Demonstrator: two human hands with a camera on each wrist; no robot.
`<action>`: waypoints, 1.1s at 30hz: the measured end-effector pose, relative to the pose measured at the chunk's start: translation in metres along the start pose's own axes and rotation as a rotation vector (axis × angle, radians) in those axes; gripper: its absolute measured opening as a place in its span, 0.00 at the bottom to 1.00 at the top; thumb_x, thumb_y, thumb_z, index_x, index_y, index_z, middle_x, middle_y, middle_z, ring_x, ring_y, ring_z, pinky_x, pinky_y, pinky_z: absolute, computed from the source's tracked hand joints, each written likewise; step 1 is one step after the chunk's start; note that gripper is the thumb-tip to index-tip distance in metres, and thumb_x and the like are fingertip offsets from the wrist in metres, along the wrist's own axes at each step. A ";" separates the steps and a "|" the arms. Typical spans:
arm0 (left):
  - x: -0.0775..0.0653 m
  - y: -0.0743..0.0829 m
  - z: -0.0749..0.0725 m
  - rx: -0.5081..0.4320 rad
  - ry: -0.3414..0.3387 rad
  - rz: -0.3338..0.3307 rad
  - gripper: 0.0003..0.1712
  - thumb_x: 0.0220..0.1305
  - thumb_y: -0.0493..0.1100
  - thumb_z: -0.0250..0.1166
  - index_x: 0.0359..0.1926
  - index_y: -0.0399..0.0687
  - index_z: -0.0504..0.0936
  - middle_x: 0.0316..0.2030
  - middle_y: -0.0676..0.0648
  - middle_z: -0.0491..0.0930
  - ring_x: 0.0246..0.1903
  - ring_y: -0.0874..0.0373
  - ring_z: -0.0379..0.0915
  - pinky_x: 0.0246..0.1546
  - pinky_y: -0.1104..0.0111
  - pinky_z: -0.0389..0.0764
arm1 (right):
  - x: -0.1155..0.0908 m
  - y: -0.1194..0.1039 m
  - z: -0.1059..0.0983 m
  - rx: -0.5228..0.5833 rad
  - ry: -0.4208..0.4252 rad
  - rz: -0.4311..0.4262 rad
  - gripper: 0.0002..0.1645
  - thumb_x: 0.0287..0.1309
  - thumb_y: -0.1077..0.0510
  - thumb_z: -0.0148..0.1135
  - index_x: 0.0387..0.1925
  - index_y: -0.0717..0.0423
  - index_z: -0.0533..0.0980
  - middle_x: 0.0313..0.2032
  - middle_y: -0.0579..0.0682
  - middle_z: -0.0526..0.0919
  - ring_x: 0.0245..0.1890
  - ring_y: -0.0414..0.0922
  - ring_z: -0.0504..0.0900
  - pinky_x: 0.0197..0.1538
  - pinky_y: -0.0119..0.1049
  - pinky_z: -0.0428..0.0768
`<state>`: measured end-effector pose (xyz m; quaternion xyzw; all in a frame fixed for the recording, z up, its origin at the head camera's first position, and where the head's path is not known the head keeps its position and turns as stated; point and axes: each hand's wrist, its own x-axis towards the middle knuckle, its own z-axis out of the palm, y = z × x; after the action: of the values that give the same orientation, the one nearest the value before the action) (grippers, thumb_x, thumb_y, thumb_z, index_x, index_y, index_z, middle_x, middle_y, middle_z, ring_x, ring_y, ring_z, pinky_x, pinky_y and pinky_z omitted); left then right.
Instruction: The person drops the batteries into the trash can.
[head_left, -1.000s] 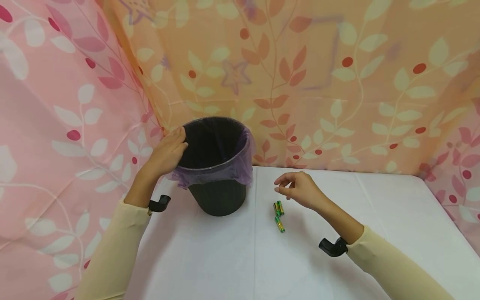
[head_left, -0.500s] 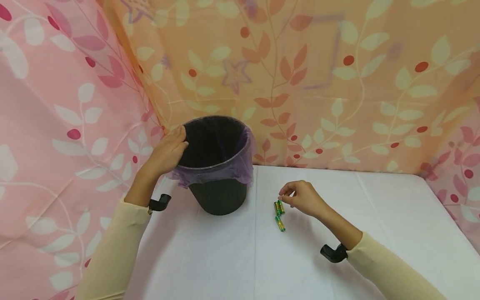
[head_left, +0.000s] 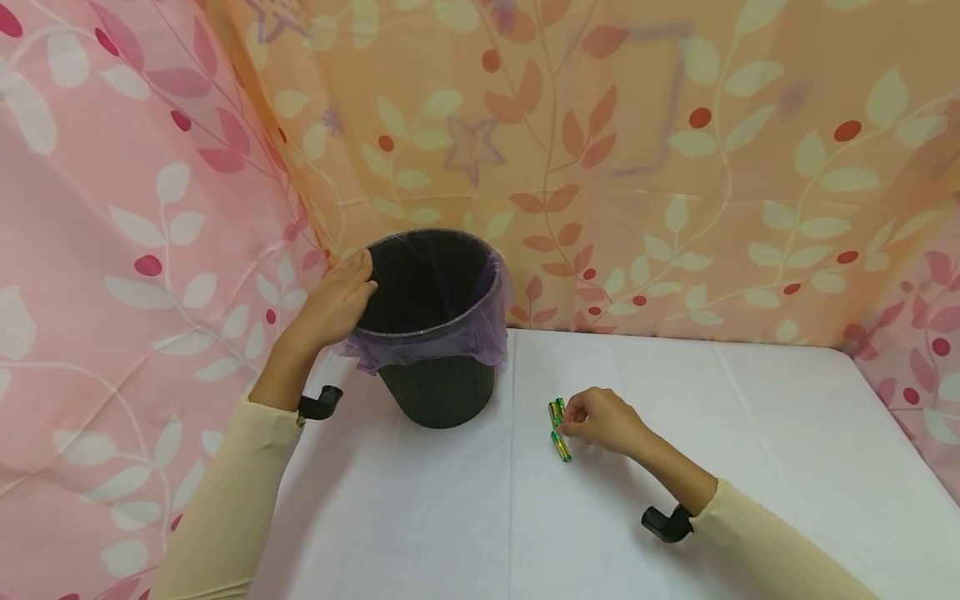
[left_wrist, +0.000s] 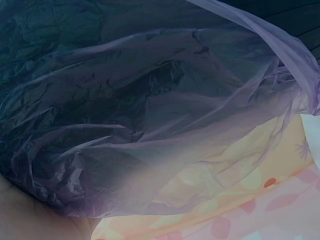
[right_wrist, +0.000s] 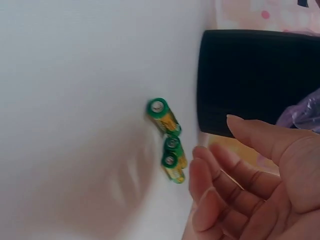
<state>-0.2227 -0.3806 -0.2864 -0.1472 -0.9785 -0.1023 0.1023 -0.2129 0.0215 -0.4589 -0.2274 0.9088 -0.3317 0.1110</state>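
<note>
A black trash bin (head_left: 438, 392) stands upright on the table, lined with a thin purple plastic bag (head_left: 480, 333) folded over its rim. My left hand (head_left: 333, 302) holds the bin's left rim, over the bag; its fingertips are partly hidden. In the left wrist view the bag (left_wrist: 150, 110) fills most of the picture, with a bit of the hand at the lower left corner. To the right of the bin, three green and yellow batteries (right_wrist: 165, 120) lie close together. My right hand (head_left: 603, 421) is beside them, fingers loosely bent; the right wrist view shows a gap between fingers and batteries.
A white cloth covers the table (head_left: 420, 517). Behind it hangs an orange leaf-patterned curtain (head_left: 637, 183), and a pink one (head_left: 150, 292) closes the left side. Black wrist mounts (head_left: 666, 523) stick out from both sleeves.
My right hand has come down toward the front of the table, to the batteries, its thumb and fingers drawing closer together. The left hand and the bin have stayed in place.
</note>
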 end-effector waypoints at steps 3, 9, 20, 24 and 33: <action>0.001 0.000 -0.001 -0.004 0.000 0.001 0.32 0.72 0.43 0.38 0.67 0.22 0.48 0.68 0.28 0.47 0.70 0.38 0.39 0.70 0.54 0.39 | -0.002 0.002 0.005 -0.010 -0.029 -0.001 0.10 0.45 0.53 0.72 0.18 0.48 0.78 0.15 0.41 0.75 0.14 0.40 0.73 0.17 0.33 0.69; 0.000 0.001 -0.002 -0.008 -0.010 -0.008 0.32 0.73 0.43 0.37 0.68 0.23 0.47 0.69 0.28 0.46 0.70 0.39 0.38 0.70 0.54 0.38 | -0.005 0.002 0.016 -0.059 -0.040 0.027 0.13 0.43 0.50 0.74 0.16 0.47 0.77 0.15 0.41 0.75 0.14 0.39 0.73 0.16 0.33 0.70; -0.001 0.000 -0.001 -0.026 -0.028 -0.033 0.33 0.73 0.46 0.37 0.69 0.26 0.46 0.70 0.31 0.44 0.71 0.41 0.36 0.70 0.55 0.37 | -0.005 0.004 0.033 -0.206 0.017 0.073 0.16 0.37 0.49 0.77 0.14 0.44 0.75 0.19 0.39 0.73 0.22 0.40 0.70 0.22 0.34 0.68; -0.001 -0.001 -0.001 -0.014 -0.014 -0.015 0.32 0.73 0.44 0.37 0.68 0.23 0.47 0.69 0.29 0.46 0.70 0.39 0.38 0.70 0.54 0.38 | -0.006 0.003 0.037 -0.220 0.001 0.051 0.14 0.38 0.51 0.76 0.15 0.44 0.76 0.19 0.38 0.73 0.22 0.40 0.70 0.22 0.34 0.69; 0.000 -0.002 0.000 -0.024 -0.005 -0.004 0.32 0.73 0.43 0.38 0.68 0.23 0.48 0.69 0.29 0.46 0.70 0.39 0.38 0.70 0.54 0.38 | -0.005 -0.001 0.027 -0.083 0.004 -0.025 0.10 0.42 0.57 0.74 0.18 0.47 0.77 0.18 0.41 0.74 0.20 0.40 0.72 0.22 0.34 0.72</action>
<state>-0.2235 -0.3822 -0.2869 -0.1465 -0.9777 -0.1138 0.0979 -0.1989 0.0083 -0.4781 -0.2425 0.9190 -0.2957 0.0956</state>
